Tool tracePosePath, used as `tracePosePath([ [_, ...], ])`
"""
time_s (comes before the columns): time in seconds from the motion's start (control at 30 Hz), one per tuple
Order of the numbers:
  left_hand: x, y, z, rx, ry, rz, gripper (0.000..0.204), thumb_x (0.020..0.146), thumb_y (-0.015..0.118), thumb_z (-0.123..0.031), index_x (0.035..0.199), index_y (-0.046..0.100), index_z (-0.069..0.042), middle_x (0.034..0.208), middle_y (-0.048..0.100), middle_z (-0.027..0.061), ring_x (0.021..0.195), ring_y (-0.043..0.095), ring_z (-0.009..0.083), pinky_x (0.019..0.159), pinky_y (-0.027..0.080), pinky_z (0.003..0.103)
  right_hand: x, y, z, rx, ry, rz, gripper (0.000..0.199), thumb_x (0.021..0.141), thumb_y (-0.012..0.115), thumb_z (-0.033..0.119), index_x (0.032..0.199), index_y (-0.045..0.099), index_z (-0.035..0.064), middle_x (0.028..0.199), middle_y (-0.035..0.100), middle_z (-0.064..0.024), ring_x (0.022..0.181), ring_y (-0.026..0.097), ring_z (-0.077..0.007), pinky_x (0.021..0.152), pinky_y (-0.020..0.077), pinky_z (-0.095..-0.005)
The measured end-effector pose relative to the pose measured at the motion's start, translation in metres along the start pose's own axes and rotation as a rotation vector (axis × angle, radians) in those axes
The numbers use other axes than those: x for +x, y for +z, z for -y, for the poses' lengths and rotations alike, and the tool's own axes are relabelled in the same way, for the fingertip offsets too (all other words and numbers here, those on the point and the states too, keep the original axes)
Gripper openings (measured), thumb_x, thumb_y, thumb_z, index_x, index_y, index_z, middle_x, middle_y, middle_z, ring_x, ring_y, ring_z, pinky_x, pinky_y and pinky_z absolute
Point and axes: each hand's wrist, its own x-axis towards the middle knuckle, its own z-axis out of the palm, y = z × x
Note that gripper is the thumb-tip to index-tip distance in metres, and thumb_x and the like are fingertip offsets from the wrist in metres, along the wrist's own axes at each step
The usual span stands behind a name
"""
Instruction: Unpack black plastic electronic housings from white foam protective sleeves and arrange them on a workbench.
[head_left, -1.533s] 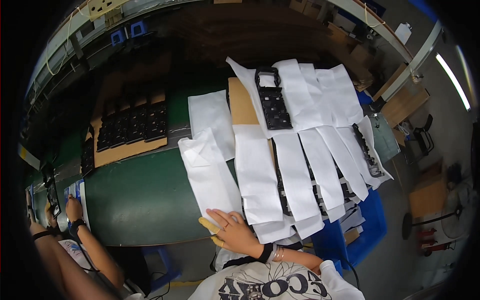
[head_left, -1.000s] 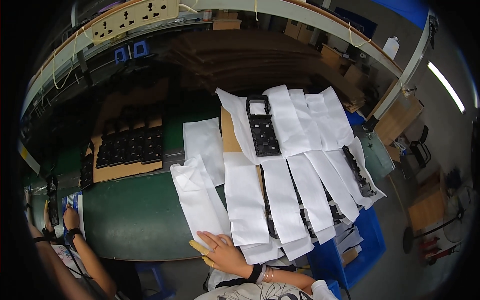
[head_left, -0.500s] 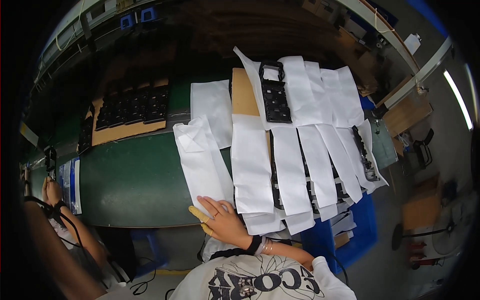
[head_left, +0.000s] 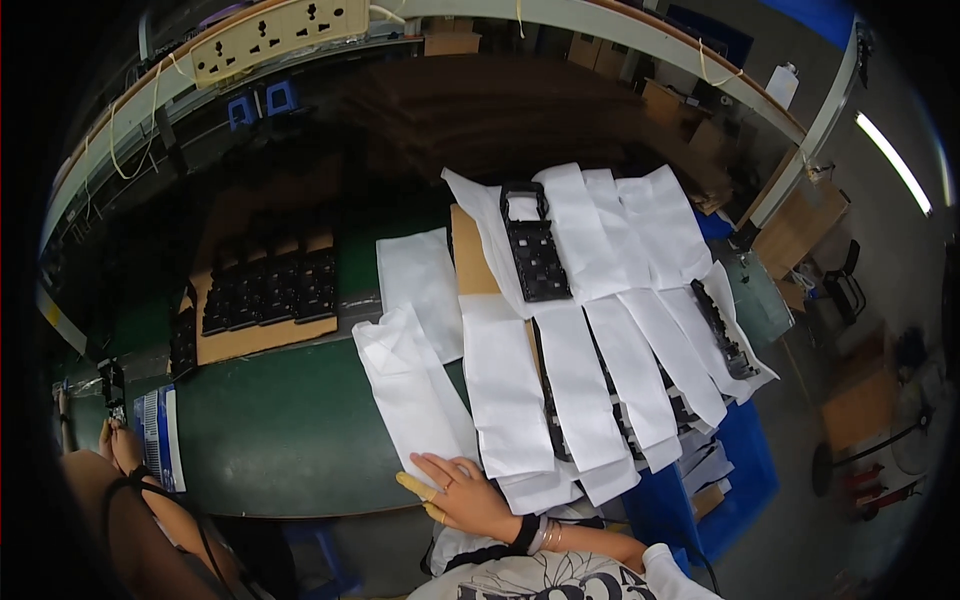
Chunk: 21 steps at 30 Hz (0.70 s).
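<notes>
My right hand, with yellow finger cots and a black wristband, lies palm down with its fingers stretched out. Its fingertips rest on the near end of a white foam sleeve on the green table. Just right of it, several more white sleeves lie side by side, black parts showing between and under them. On the far row, a black plastic frame with a square opening lies on a white sheet. Another black part sits on a sheet at the right end. My left hand is out of view.
At left, a co-worker's hand holds a small black part near a blue and white packet. Black parts lie on cardboard at the far left. A blue bin stands below the table's right edge. A power strip hangs overhead.
My view has tilted upward, so the table appears lower and the overhead power strip has come into sight. My right hand stays on the white sleeve.
</notes>
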Motion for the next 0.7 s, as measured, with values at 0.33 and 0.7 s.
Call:
tracePosePath([
  [0.33, 0.079, 0.033, 0.073, -0.219, -0.402, 0.020, 0.024, 0.083, 0.063, -0.019, 0.101, 0.063, -0.001, 0.080, 0.067, 0.0054, 0.070, 0.065, 0.0271, 0.059, 0.052, 0.039, -0.001, 0.021, -0.005, 0.081, -0.042, -0.129, 0.069, 0.077, 0.062, 0.019, 0.141, 0.038, 0.0158, 0.148, 0.027, -0.0131, 0.132, 0.032, -0.0266, 0.098, 0.0330, -0.0424],
  [0.7, 0.078, 0.066, 0.140, -0.229, -0.704, -0.228, 0.016, 0.083, 0.056, -0.011, 0.094, 0.063, -0.002, 0.071, 0.065, 0.0041, 0.061, 0.063, 0.0200, 0.052, 0.049, 0.033, 0.000, 0.020, -0.010, -0.031, 0.006, -0.125, 0.062, 0.080, 0.061, 0.023, 0.138, 0.043, 0.0184, 0.147, 0.032, -0.0101, 0.130, 0.036, -0.0223, 0.098, 0.0338, -0.0373],
])
